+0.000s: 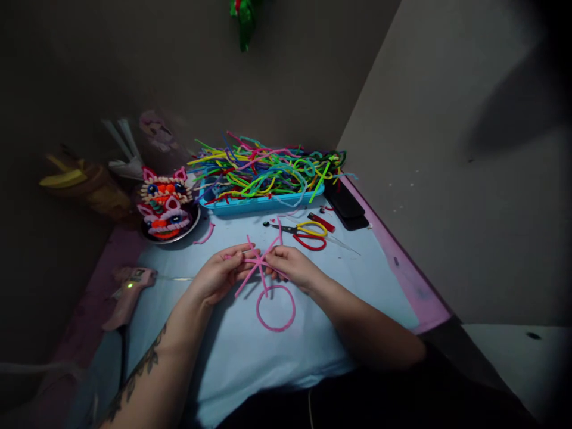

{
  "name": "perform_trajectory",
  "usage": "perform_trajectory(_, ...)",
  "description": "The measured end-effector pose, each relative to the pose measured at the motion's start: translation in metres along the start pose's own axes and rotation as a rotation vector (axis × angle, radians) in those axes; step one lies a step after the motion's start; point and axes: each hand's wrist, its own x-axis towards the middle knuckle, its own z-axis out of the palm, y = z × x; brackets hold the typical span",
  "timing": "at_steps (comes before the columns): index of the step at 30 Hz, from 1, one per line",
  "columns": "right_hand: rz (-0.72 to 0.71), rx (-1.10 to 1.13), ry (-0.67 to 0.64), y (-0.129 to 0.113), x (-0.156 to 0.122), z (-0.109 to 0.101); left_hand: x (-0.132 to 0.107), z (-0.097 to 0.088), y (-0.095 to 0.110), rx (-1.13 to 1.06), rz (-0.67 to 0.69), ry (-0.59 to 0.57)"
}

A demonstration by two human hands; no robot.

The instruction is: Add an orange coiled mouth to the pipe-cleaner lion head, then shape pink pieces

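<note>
Several pink pipe cleaners [260,261] cross at one middle point and form a star, held up between both hands. My left hand [226,269] pinches one of its arms on the left side. On the other side, my right hand [292,265] has its thumb and fingers closed on the star near the crossing. One arm of the star points down toward a pink pipe cleaner ring [276,329] on the table; whether they touch, I cannot tell. Just beyond my right hand lie scissors [308,233] with one yellow and one red handle.
A blue tray [250,206] heaped with colourful pipe cleaners [272,170] stands at the back. Beside the scissors are a red lighter [322,222] and a black phone-like object [346,205]. Fuzzy lion-like heads [164,205] sit on a plate at left, behind a pink glue gun [129,295] with a lit green light.
</note>
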Motion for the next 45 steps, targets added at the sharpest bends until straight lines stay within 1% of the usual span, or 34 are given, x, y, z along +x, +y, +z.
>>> perform_trajectory(3, 0.011, 0.028, -0.015, -0.002, 0.000, -0.007, -0.001, -0.001, 0.005, 0.003, 0.020, 0.040)
perform_trajectory(7, 0.017, -0.020, -0.065, -0.006, -0.004, -0.016, -0.003, -0.004, 0.010, 0.018, 0.064, 0.102)
perform_trajectory(9, 0.005, -0.042, -0.067, -0.006, -0.004, -0.019, -0.004, -0.006, 0.011, 0.034, 0.077, 0.116)
perform_trajectory(13, -0.043, -0.134, -0.016, -0.003, -0.003, -0.023, -0.003, -0.010, 0.011, 0.073, 0.070, 0.108)
perform_trajectory(17, -0.083, -0.243, -0.020, 0.000, 0.000, -0.027, -0.003, -0.012, 0.010, 0.104, 0.065, 0.084)
perform_trajectory(21, -0.070, -0.274, -0.036, 0.001, 0.001, -0.030, -0.004, -0.012, 0.010, 0.100, 0.034, 0.062)
perform_trajectory(24, -0.089, -0.269, -0.028, 0.000, 0.001, -0.029, -0.004, -0.010, 0.011, 0.088, 0.033, 0.076)
perform_trajectory(28, -0.171, -0.169, -0.013, -0.005, 0.000, -0.024, -0.006, -0.006, 0.011, 0.083, 0.032, 0.097)
perform_trajectory(30, -0.167, -0.077, -0.018, -0.006, -0.001, -0.020, -0.007, -0.004, 0.010, 0.110, 0.026, 0.088)
perform_trajectory(32, -0.128, 0.030, -0.048, -0.005, 0.000, -0.018, -0.007, -0.002, 0.008, 0.153, 0.026, 0.077)
perform_trajectory(35, -0.026, 0.214, -0.108, -0.002, 0.002, -0.014, -0.008, 0.002, 0.005, 0.225, 0.057, 0.075)
perform_trajectory(38, 0.093, 0.366, -0.103, 0.001, 0.006, -0.011, -0.009, 0.007, 0.003, 0.285, 0.070, 0.045)
perform_trajectory(42, 0.237, 0.480, -0.127, 0.001, 0.009, -0.008, -0.010, 0.010, 0.001, 0.311, 0.074, -0.010)
perform_trajectory(44, 0.251, 0.483, -0.141, 0.001, 0.008, -0.006, -0.010, 0.010, 0.000, 0.316, 0.089, -0.029)
perform_trajectory(45, 0.232, 0.467, -0.147, 0.001, 0.007, -0.005, -0.010, 0.010, 0.000, 0.320, 0.096, -0.039)
